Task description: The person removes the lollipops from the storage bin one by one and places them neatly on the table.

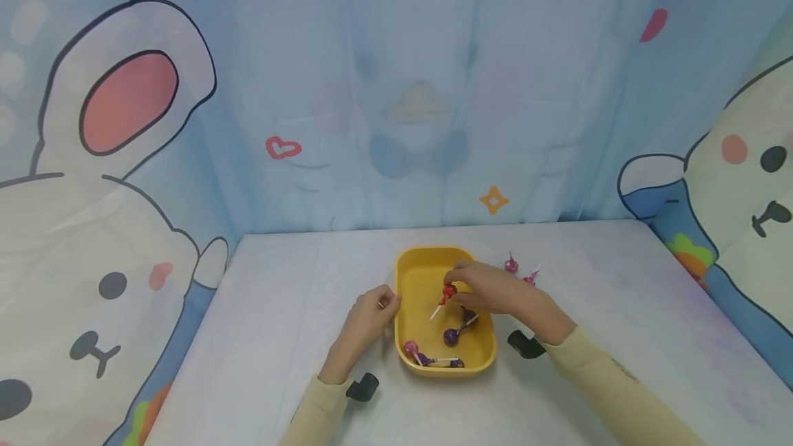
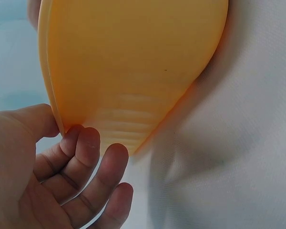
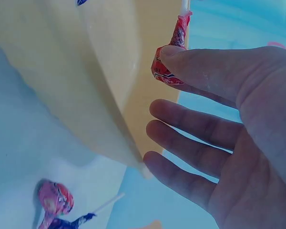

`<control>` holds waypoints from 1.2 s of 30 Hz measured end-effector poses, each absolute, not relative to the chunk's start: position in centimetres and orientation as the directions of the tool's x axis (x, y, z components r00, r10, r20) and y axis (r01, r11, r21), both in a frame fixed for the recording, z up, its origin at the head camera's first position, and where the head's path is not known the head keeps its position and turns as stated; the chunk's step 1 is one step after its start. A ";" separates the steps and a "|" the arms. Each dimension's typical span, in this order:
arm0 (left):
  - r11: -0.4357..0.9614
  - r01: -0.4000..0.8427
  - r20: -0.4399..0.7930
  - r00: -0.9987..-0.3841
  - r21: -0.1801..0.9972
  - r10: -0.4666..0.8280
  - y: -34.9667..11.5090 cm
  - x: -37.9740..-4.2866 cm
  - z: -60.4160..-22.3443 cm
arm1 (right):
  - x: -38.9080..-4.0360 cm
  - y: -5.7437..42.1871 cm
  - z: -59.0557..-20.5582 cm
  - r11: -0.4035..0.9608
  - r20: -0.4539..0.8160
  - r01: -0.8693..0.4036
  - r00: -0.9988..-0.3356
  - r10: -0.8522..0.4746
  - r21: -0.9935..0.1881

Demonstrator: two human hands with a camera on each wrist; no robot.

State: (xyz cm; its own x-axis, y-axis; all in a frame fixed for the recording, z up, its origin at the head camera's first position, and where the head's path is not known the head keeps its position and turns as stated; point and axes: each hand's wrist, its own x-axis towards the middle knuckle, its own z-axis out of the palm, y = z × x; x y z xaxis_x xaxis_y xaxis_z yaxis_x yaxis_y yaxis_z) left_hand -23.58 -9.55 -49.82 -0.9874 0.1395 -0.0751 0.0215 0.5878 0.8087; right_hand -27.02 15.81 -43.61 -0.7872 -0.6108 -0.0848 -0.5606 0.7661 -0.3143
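Observation:
A yellow plastic basket [image 1: 427, 257] stands on the table. Its left rim is pinched by my left hand [image 1: 370, 315], thumb on one side and fingertips against the outer wall [image 2: 133, 62]. Over the basket, my right hand [image 1: 489, 288] holds a red-wrapped lollipop [image 1: 449, 291] by its head between thumb and index finger, the white stick slanting down to the left. The other fingers of that hand [image 3: 195, 138] are spread apart. Inside the basket lie a purple lollipop [image 1: 451, 337], a pink lollipop [image 1: 411, 347] and other dark-wrapped ones, partly overlapping.
Beyond my right hand, a pink lollipop [image 1: 511, 265] and another pinkish one [image 1: 530, 279] lie on the white table [image 1: 297, 281]; the right wrist view shows a pink-red lollipop [image 3: 57, 196] beside a dark-wrapped one [image 3: 71, 223]. A printed blue curtain [image 1: 403, 88] hangs behind the table.

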 end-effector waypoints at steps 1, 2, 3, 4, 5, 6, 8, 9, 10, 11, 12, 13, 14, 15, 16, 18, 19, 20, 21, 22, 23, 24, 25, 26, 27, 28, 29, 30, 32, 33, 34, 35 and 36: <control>0.587 0.019 -0.078 -0.987 0.809 0.139 -9.5 -23.6 -49.8 | -27.0 16.0 -43.6 0.766 -0.081 -0.559 -0.789 -0.609 -0.317; 0.587 0.015 -0.081 -0.987 0.810 0.138 -9.5 -23.6 -49.8 | -27.0 16.3 -43.6 0.765 -0.075 -0.559 -0.790 -0.609 -0.319; 0.587 0.014 -0.083 -0.987 0.809 0.137 -9.5 -23.6 -49.8 | -26.9 16.5 -43.6 0.763 -0.069 -0.558 -0.791 -0.608 -0.326; 0.588 0.012 -0.084 -0.987 0.809 0.136 -9.5 -23.6 -49.8 | -26.9 16.7 -43.5 0.764 -0.065 -0.555 -0.794 -0.605 -0.330; 0.587 0.011 -0.085 -0.987 0.809 0.135 -9.5 -23.6 -49.8 | -26.8 16.9 -43.5 0.764 -0.060 -0.551 -0.797 -0.601 -0.335; 0.587 0.011 -0.084 -0.987 0.809 0.135 -9.5 -23.6 -49.8 | -26.8 17.1 -43.4 0.763 -0.053 -0.552 -0.798 -0.601 -0.337; 0.586 0.014 -0.081 -0.988 0.810 0.135 -9.5 -23.6 -49.8 | -26.6 17.6 -43.2 0.762 -0.044 -0.549 -0.801 -0.597 -0.342; 0.587 0.016 -0.079 -0.988 0.810 0.136 -9.5 -23.6 -49.8 | -26.5 17.8 -43.1 0.763 -0.040 -0.544 -0.805 -0.592 -0.348; 0.587 0.017 -0.078 -0.988 0.809 0.136 -9.5 -23.6 -49.9 | -26.5 18.0 -43.0 0.766 -0.038 -0.540 -0.809 -0.587 -0.348; 0.588 0.019 -0.076 -0.988 0.809 0.138 -9.5 -23.6 -49.9 | -26.5 18.2 -43.0 0.768 -0.034 -0.536 -0.812 -0.583 -0.350; 0.588 0.021 -0.075 -0.988 0.809 0.138 -9.5 -23.6 -49.8 | -26.4 18.4 -42.9 0.772 -0.032 -0.531 -0.816 -0.577 -0.349; 0.588 0.022 -0.075 -0.987 0.808 0.139 -9.6 -23.6 -49.8 | -26.5 18.6 -42.9 0.779 -0.034 -0.522 -0.823 -0.567 -0.348; 0.588 0.022 -0.075 -0.987 0.808 0.140 -9.6 -23.6 -49.8 | -26.5 18.8 -42.9 0.785 -0.036 -0.512 -0.829 -0.557 -0.349; 0.587 0.022 -0.075 -0.987 0.809 0.140 -9.6 -23.6 -49.8 | -26.6 19.1 -42.9 0.791 -0.038 -0.503 -0.835 -0.548 -0.348; 0.586 0.022 -0.075 -0.987 0.810 0.141 -9.6 -23.5 -49.8 | -26.6 19.3 -43.0 0.797 -0.042 -0.494 -0.841 -0.540 -0.347; 0.584 0.021 -0.076 -0.987 0.811 0.141 -9.6 -23.5 -49.8 | -26.7 19.8 -43.1 0.802 -0.045 -0.487 -0.845 -0.532 -0.346; 0.584 0.024 -0.074 -0.987 0.811 0.143 -9.6 -23.5 -49.8 | -26.8 20.1 -43.2 0.805 -0.047 -0.482 -0.848 -0.528 -0.345; 0.584 0.026 -0.071 -0.987 0.811 0.143 -9.6 -23.5 -49.8 | -26.8 20.3 -43.2 0.806 -0.047 -0.478 -0.850 -0.525 -0.349; 0.585 0.027 -0.070 -0.987 0.811 0.144 -9.6 -23.5 -49.8 | -26.8 20.5 -43.2 0.807 -0.047 -0.474 -0.852 -0.521 -0.354; 0.585 0.031 -0.067 -0.987 0.810 0.145 -9.6 -23.5 -49.8 | -26.8 20.8 -43.3 0.809 -0.049 -0.467 -0.855 -0.516 -0.357; 0.585 0.033 -0.065 -0.987 0.810 0.146 -9.6 -23.5 -49.9 | -26.8 21.0 -43.3 0.810 -0.050 -0.463 -0.857 -0.512 -0.360; 0.585 0.036 -0.063 -0.987 0.810 0.147 -9.6 -23.5 -49.9 | -26.8 21.2 -43.2 0.811 -0.051 -0.459 -0.859 -0.509 -0.362; 0.585 0.038 -0.061 -0.987 0.810 0.148 -9.6 -23.5 -49.9 | -26.7 21.4 -43.2 0.812 -0.050 -0.456 -0.861 -0.506 -0.364; 0.585 0.037 -0.062 -0.987 0.811 0.148 -9.6 -23.5 -49.9 | -26.7 21.6 -43.2 0.814 -0.050 -0.451 -0.864 -0.501 -0.365; 0.584 0.038 -0.061 -0.987 0.811 0.149 -9.6 -23.5 -49.9 | -26.7 21.8 -43.2 0.817 -0.053 -0.446 -0.866 -0.497 -0.367; 0.583 0.038 -0.060 -0.987 0.811 0.149 -9.6 -23.5 -50.0 | -26.7 22.0 -43.2 0.818 -0.054 -0.442 -0.868 -0.493 -0.368; 0.583 0.037 -0.062 -0.987 0.812 0.149 -9.6 -23.6 -50.0 | -26.7 22.2 -43.1 0.818 -0.051 -0.441 -0.869 -0.492 -0.369; 0.582 0.035 -0.064 -0.987 0.812 0.149 -9.6 -23.5 -50.0 | -26.6 22.4 -43.1 0.819 -0.050 -0.437 -0.871 -0.488 -0.372; 0.581 0.033 -0.066 -0.987 0.813 0.149 -9.6 -23.5 -50.0 | -26.6 22.8 -43.2 0.823 -0.050 -0.420 -0.880 -0.472 -0.381; 0.580 0.034 -0.066 -0.987 0.814 0.149 -9.6 -23.5 -50.0 | -26.6 23.1 -43.3 0.824 -0.050 -0.415 -0.882 -0.468 -0.386; 0.579 0.033 -0.067 -0.987 0.815 0.150 -9.6 -23.5 -49.9 | -26.5 23.3 -43.3 0.826 -0.048 -0.410 -0.885 -0.462 -0.386; 0.577 0.032 -0.068 -0.986 0.816 0.150 -9.6 -23.5 -49.9 | -26.4 23.6 -43.3 0.830 -0.049 -0.404 -0.889 -0.455 -0.386; 0.576 0.033 -0.067 -0.986 0.817 0.152 -9.6 -23.5 -49.9 | -26.4 23.8 -43.4 0.834 -0.049 -0.397 -0.893 -0.448 -0.383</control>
State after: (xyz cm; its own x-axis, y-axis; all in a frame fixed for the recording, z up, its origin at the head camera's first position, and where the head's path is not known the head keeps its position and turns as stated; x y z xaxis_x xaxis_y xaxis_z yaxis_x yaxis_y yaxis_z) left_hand -23.51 -9.61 -49.92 -0.9861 0.1516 -0.0675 0.0327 0.5762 0.8166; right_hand -26.41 23.83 -43.44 -0.8926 -0.4482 -0.0493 -0.3974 0.8337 -0.3834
